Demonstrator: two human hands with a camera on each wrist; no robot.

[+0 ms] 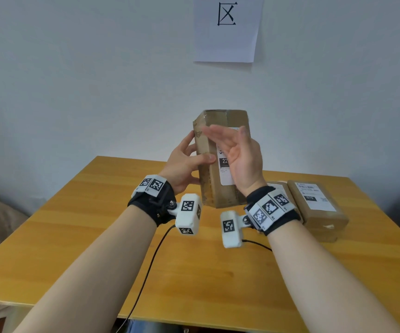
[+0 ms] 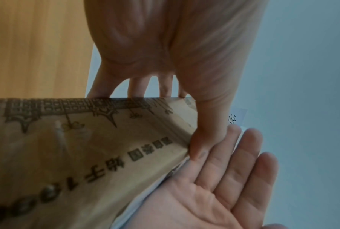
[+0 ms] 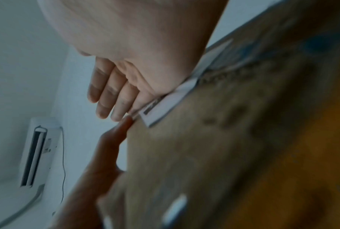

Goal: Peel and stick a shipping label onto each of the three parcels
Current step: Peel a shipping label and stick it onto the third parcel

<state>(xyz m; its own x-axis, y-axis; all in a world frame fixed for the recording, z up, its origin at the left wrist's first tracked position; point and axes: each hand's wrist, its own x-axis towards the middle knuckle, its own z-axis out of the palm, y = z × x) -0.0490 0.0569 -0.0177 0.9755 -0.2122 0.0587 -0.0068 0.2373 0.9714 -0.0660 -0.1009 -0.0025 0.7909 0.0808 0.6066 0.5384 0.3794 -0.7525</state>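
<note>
A tall brown cardboard parcel (image 1: 218,121) stands on end over the wooden table (image 1: 98,236); whether it touches the table I cannot tell. My left hand (image 1: 184,162) grips its left side, thumb on the front and fingers behind. A white shipping label (image 1: 225,174) is on the front face. My right hand (image 1: 239,155) is flat with straight fingers and lies against the label. In the left wrist view the left thumb (image 2: 204,139) sits on the parcel's edge (image 2: 87,155) beside the right palm (image 2: 214,193). In the right wrist view the right hand (image 3: 126,62) touches the label (image 3: 165,105).
Two more brown parcels lie at the table's right side, one (image 1: 319,205) with a white label on top, the other (image 1: 278,188) behind my right wrist. A sheet of paper (image 1: 227,27) hangs on the wall. Cables run off the front edge.
</note>
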